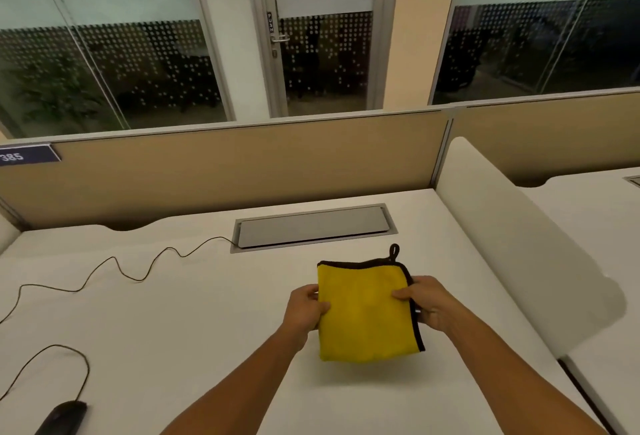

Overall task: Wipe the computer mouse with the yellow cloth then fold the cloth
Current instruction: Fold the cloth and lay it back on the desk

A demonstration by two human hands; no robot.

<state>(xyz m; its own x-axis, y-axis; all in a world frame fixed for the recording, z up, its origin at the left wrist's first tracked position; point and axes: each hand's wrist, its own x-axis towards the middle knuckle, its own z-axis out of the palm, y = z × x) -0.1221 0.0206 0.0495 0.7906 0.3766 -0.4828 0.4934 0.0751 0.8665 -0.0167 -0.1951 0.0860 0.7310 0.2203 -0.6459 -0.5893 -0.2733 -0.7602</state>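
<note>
White desk (pixel 207 330) (glass partitions (pixel 138 54) behind): both hands grip the folded yellow cloth (pixel 363 317).

I see a yellow cloth (pixel 363 313) edged in black at centre, a black mouse (pixel 62 417) lower left, white desk (pixel 173 313)

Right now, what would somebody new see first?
First, the bright yellow cloth with dark edging, folded into a square and held in the middle, the left hand and right hand each taking a side. Then the black computer mouse at the bottom left corner of the white desk.
</note>
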